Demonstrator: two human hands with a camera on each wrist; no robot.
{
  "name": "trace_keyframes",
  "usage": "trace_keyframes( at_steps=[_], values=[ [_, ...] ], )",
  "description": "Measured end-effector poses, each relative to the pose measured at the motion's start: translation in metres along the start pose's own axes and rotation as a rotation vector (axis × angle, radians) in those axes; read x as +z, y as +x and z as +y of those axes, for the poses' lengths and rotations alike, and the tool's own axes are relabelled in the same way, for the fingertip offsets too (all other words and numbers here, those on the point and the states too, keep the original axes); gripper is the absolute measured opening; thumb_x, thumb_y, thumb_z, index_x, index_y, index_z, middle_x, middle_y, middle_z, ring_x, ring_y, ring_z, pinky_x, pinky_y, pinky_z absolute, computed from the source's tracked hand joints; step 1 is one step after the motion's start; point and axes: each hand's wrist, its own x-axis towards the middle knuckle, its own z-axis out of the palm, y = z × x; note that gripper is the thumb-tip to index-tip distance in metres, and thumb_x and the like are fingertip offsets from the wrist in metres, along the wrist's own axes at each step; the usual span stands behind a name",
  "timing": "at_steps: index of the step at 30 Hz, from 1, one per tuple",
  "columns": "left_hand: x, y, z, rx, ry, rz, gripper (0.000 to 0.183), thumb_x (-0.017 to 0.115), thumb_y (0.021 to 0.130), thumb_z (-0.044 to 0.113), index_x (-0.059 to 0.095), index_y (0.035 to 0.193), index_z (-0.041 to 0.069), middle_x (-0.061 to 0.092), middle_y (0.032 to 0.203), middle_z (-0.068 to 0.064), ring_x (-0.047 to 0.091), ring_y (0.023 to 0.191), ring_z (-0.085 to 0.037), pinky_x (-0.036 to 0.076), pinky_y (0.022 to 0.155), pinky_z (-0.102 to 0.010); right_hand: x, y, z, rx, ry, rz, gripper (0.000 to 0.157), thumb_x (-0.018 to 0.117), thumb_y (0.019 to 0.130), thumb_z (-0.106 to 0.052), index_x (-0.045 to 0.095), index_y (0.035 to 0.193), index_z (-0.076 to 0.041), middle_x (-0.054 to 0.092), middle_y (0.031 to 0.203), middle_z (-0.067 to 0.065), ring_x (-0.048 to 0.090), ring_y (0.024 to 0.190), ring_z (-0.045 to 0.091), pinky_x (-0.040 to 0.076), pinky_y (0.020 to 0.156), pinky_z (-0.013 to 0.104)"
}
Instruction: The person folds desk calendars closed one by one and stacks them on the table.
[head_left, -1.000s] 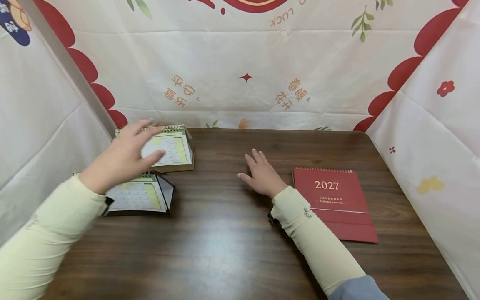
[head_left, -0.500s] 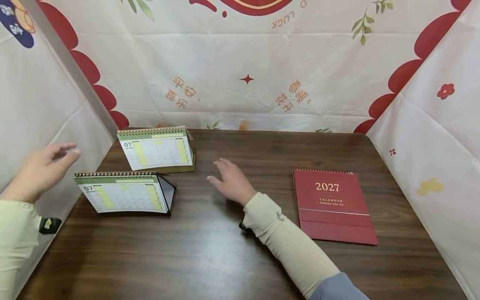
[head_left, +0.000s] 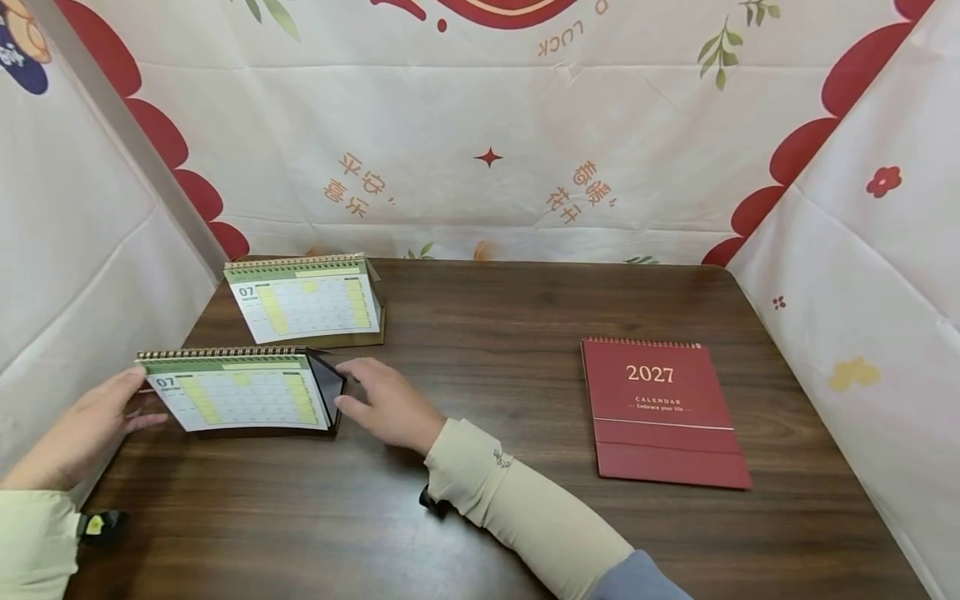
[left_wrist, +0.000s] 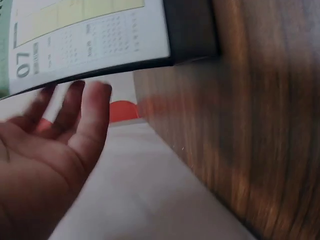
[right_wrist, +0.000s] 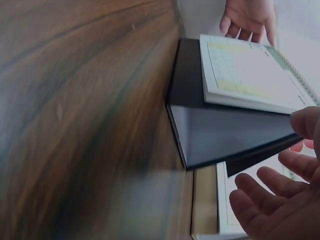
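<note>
In the head view, a desk calendar with black stand (head_left: 243, 393) is propped up like a tent at the front left, its page marked 07. At its left end my left hand (head_left: 90, 429) has its fingertips right at the edge, fingers loosely bent. My right hand (head_left: 393, 407) is at the opposite end, thumb in front and fingers behind the open triangular side. The right wrist view shows that thumb (right_wrist: 305, 122) overlapping the stand's corner, with the other fingers (right_wrist: 262, 192) spread apart. Left fingers (left_wrist: 92, 107) reach the lower edge of the page in the left wrist view.
Behind stands a second green-topped desk calendar (head_left: 307, 304) on a tan base. A red 2027 calendar (head_left: 663, 417) lies on the right of the brown wooden table (head_left: 487, 333). Printed white cloth (head_left: 480, 108) closes off the back and both sides.
My left hand has swept left, then come down and in to the front calendar's left end. My right hand has moved left and nearer, to its right end. The calendars keep their places.
</note>
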Motion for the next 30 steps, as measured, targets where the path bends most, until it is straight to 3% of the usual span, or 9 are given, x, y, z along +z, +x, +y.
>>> trace_keyframes(
  at_steps=[3,6,7,9,12,17,26,29,30],
  values=[
    [0.009,0.002,-0.002,0.004,0.095,0.01,0.019,0.037,0.108,0.01,0.052,0.12,0.01,0.062,0.103,0.021,0.061,0.093,0.004,0.054,0.072,-0.02,0.006,0.003,-0.004,-0.03,0.018,0.002,0.041,0.058,0.102,-0.023,0.054,0.14,-0.009,0.058,0.133,0.002,0.058,0.111,0.011,0.043,0.093,0.018],
    [0.015,0.004,-0.003,0.014,0.254,0.031,0.019,0.041,0.105,0.003,0.047,0.121,-0.006,0.061,0.101,0.024,0.06,0.09,0.005,0.053,0.071,-0.019,0.012,0.006,-0.007,-0.057,0.026,0.005,0.035,0.058,0.102,-0.019,0.057,0.135,-0.009,0.063,0.122,-0.001,0.058,0.098,0.003,0.043,0.085,0.013],
    [0.016,0.004,-0.003,0.026,0.283,0.035,0.02,0.041,0.105,0.002,0.046,0.122,-0.007,0.061,0.101,0.025,0.06,0.089,0.004,0.052,0.07,-0.019,0.014,0.007,-0.008,-0.064,0.027,0.008,0.032,0.057,0.102,-0.019,0.059,0.132,-0.009,0.064,0.116,-0.003,0.057,0.093,0.0,0.043,0.081,0.011],
    [0.017,0.005,-0.004,0.053,0.283,0.032,0.019,0.04,0.105,0.001,0.045,0.122,-0.006,0.061,0.101,0.024,0.061,0.089,0.003,0.053,0.071,-0.019,0.018,0.009,-0.01,-0.072,0.035,0.022,0.025,0.057,0.102,-0.018,0.062,0.125,-0.01,0.065,0.104,-0.006,0.055,0.083,-0.004,0.043,0.074,0.01],
    [0.018,0.006,-0.007,0.088,0.252,0.034,0.02,0.041,0.105,0.0,0.048,0.121,0.008,0.062,0.103,0.023,0.062,0.09,0.003,0.053,0.071,-0.018,0.024,0.011,-0.011,-0.068,0.034,0.055,0.015,0.058,0.102,-0.018,0.063,0.114,-0.012,0.059,0.086,-0.009,0.051,0.07,-0.001,0.041,0.064,0.011],
    [0.019,0.008,-0.011,0.113,0.192,0.043,0.028,0.042,0.104,-0.001,0.048,0.121,0.021,0.062,0.106,0.023,0.063,0.091,0.003,0.054,0.071,-0.019,0.03,0.013,-0.01,-0.046,0.018,0.101,0.008,0.057,0.102,-0.019,0.062,0.106,-0.014,0.055,0.079,-0.01,0.046,0.061,0.002,0.038,0.057,0.013],
    [0.022,0.019,-0.012,0.062,0.173,0.094,0.024,0.04,0.107,0.007,0.045,0.124,0.022,0.055,0.11,0.029,0.057,0.095,0.009,0.051,0.075,-0.014,0.038,0.013,-0.014,-0.043,-0.043,0.137,0.007,0.058,0.102,-0.02,0.061,0.102,-0.014,0.057,0.08,-0.011,0.047,0.06,0.002,0.037,0.056,0.013],
    [0.027,0.027,-0.011,0.048,0.199,0.129,0.024,0.036,0.107,0.01,0.043,0.131,0.007,0.052,0.113,0.025,0.053,0.097,0.011,0.049,0.076,-0.012,0.042,0.01,-0.018,-0.06,-0.09,0.144,0.006,0.059,0.101,-0.02,0.06,0.1,-0.014,0.058,0.08,-0.01,0.047,0.061,0.001,0.038,0.058,0.012],
    [0.029,0.029,-0.011,0.049,0.202,0.138,0.024,0.036,0.108,0.01,0.043,0.131,0.009,0.051,0.113,0.024,0.052,0.097,0.012,0.048,0.077,-0.011,0.044,0.009,-0.02,-0.068,-0.113,0.15,0.006,0.06,0.101,-0.02,0.061,0.1,-0.014,0.059,0.081,-0.01,0.048,0.062,0.001,0.038,0.059,0.013]
  ],
)
